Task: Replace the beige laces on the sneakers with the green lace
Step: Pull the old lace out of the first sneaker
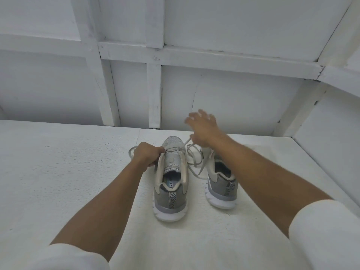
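Two grey-and-beige sneakers stand heels toward me on the white surface: the left sneaker [171, 180] and the right sneaker [222, 188]. My left hand [148, 154] grips the left edge of the left sneaker's upper, by the eyelets. My right hand [202, 127] is raised beyond the toes, blurred, its fingers spread. The beige lace [194, 166] runs taut from the left sneaker's lowest eyelets up to the right thumb, which seems to pinch it. Loose loops of that lace lie between the sneakers and left of my left hand. No green lace is in view.
The white textured surface [68, 182] stretches wide to the left and toward me. A white panelled wall [153, 94] with wooden battens rises just behind the sneakers and angles in on the right. My white sleeves fill the lower corners.
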### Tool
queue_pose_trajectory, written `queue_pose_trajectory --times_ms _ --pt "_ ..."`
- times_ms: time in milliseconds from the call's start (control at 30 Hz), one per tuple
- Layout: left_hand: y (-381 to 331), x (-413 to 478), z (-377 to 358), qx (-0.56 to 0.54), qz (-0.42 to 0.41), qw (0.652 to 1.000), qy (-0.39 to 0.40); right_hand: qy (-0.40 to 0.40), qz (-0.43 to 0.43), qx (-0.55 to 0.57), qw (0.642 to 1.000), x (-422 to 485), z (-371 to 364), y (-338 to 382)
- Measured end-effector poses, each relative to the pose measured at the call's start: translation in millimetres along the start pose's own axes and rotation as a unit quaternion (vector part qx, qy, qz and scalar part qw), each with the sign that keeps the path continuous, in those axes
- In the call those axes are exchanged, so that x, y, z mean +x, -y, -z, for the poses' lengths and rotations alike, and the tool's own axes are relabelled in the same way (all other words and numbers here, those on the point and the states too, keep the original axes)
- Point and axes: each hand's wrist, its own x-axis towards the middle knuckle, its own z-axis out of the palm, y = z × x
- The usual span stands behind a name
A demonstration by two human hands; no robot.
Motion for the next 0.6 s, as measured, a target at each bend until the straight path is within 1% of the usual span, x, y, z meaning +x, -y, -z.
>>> queue_pose_trajectory --times_ms 33,100,200,267,367,433,467,533,600 --pt "0 0 0 -0.001 0.0 1.0 -0.001 0.025 0.033 -0.008 0.999 -2 -11 11" --pt "0 2 0 -0.005 0.002 1.0 -0.002 0.06 0.071 -0.042 0.995 -6 -27 25" --pt "2 4 -1 -0.016 0.004 1.0 0.002 0.048 0.064 -0.077 0.994 -7 -27 24" --pt "3 3 -1 -0.032 0.006 0.999 0.002 0.003 0.032 -0.098 0.995 -7 -13 12" --pt "3 3 -2 -0.05 0.009 0.999 0.006 -0.076 -0.073 -0.096 0.99 -5 16 -20" --pt "3 3 -2 -0.052 0.013 0.999 0.006 -0.088 -0.12 -0.096 0.984 -3 28 -33" --pt "2 3 -2 -0.049 0.014 0.999 0.004 -0.078 -0.122 -0.083 0.986 -1 28 -33" --pt "3 3 -2 -0.048 0.016 0.999 0.003 -0.044 -0.076 -0.027 0.996 1 19 -18" --pt "3 4 -3 -0.052 0.017 0.999 0.002 0.014 -0.003 0.004 1.0 -1 -3 6"
